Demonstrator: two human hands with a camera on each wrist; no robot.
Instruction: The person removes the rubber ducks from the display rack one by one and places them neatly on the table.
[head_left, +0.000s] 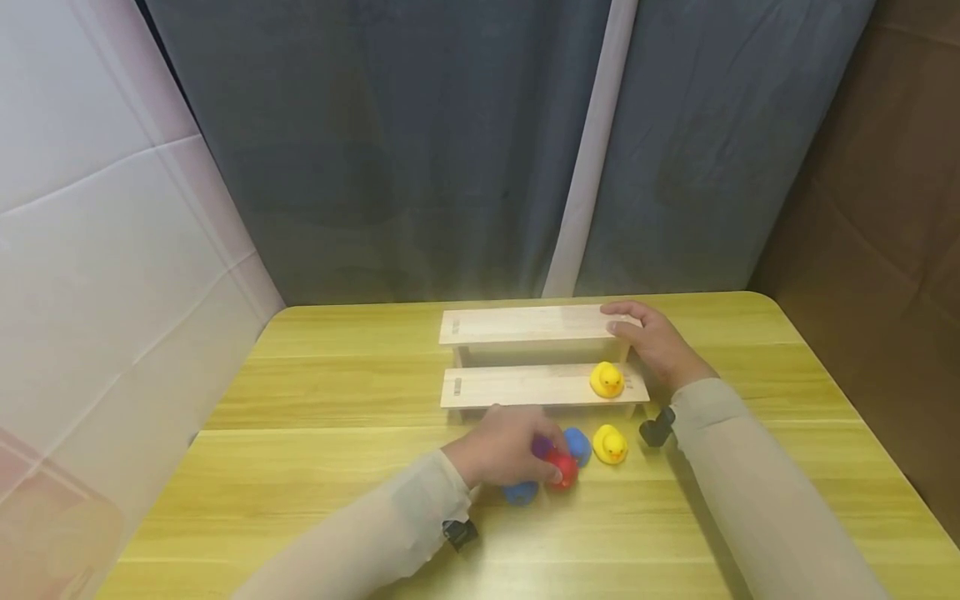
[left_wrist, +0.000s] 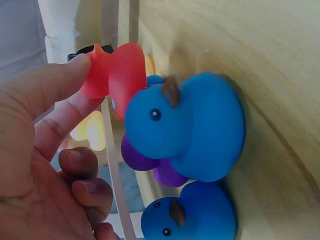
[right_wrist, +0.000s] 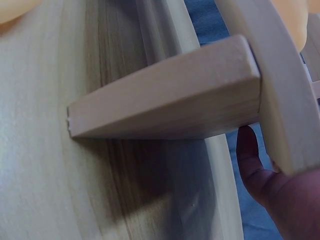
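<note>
Between thumb and fingertips, my left hand (head_left: 506, 446) pinches a red rubber duck (left_wrist: 126, 75), held close over a group of ducks on the table. Two blue ducks (left_wrist: 212, 127) and a purple duck (left_wrist: 167, 170) sit by that hand, the purple one partly hidden. To their right is a yellow duck (head_left: 611, 445). My right hand (head_left: 663, 350) grips the right end of the upper board (head_left: 525, 325) of a two-level wooden shelf, fingers over the far side and thumb at the near side. Another yellow duck (head_left: 607, 381) sits on the lower board (head_left: 517, 387).
The shelf stands on short legs (right_wrist: 170, 95) near the back of the wooden table (head_left: 337, 392). Behind the table hangs a grey curtain (head_left: 375, 167). A white sheet (head_left: 112, 250) closes the left side, a brown one (head_left: 877, 208) the right.
</note>
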